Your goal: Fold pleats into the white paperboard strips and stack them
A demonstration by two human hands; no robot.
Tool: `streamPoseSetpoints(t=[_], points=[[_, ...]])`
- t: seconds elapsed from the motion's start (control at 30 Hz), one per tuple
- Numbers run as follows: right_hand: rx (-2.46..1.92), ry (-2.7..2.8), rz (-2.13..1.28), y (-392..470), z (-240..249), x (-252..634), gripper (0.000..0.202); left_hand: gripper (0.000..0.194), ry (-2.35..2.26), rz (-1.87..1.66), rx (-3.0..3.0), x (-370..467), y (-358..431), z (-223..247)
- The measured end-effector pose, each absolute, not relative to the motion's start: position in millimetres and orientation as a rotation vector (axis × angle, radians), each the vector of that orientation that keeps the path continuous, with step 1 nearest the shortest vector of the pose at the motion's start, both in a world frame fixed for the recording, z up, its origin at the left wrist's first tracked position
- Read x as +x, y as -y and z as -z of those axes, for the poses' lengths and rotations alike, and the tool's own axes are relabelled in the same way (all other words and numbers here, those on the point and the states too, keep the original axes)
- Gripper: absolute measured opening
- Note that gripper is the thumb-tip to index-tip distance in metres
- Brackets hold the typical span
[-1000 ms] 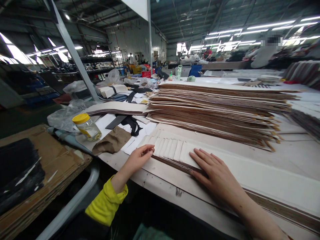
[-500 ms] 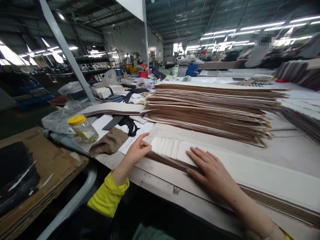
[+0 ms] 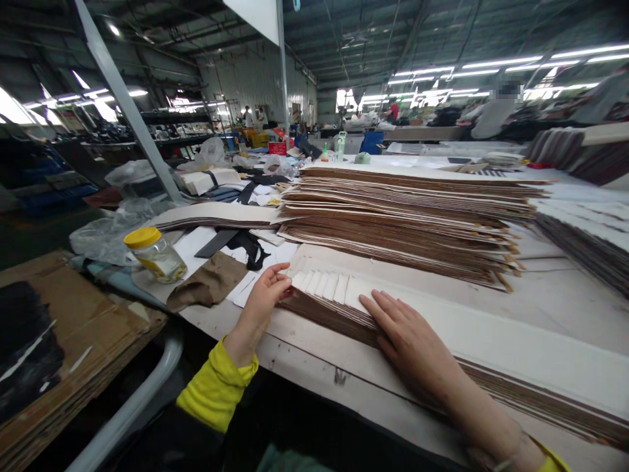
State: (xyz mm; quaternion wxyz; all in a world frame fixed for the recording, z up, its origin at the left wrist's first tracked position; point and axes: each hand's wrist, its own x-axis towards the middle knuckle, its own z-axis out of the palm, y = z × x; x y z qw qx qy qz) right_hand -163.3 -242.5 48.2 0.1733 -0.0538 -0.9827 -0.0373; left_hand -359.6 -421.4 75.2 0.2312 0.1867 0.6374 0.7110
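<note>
While the right hand (image 3: 410, 334) lies flat, fingers outstretched and gripping nothing, on a stack of long pale strips (image 3: 515, 357), the left hand (image 3: 268, 288) curls thumb and fingers at the stack's stepped left end; whether they pinch a strip is unclear. The stack rests near the front of the table (image 3: 307, 354), before a larger pile (image 3: 407, 226). Light, even palm pressure should steady the layers, letting the left fingertips handle each edge without creasing it.
</note>
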Motion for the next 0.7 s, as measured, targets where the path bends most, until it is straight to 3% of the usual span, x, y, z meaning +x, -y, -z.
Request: streamPoseSetpoints(t=[0.23,0.47,0.7], points=[[-0.065,2.771,0.247,244.9,-43.1,-162.3,0.057,0.016,-2.404,-1.499,0.997,-356.4,441.9,-55.4],[-0.067,2.755,0.316,234.7,-40.0,-159.2,0.06,0.018,-2.67,-1.074,1.426,-343.5,436.3,-55.8],[-0.055,2.713,0.351,227.6,-39.5,-155.4,0.061,0.021,-2.711,-0.915,1.526,-346.4,438.8,-57.1]])
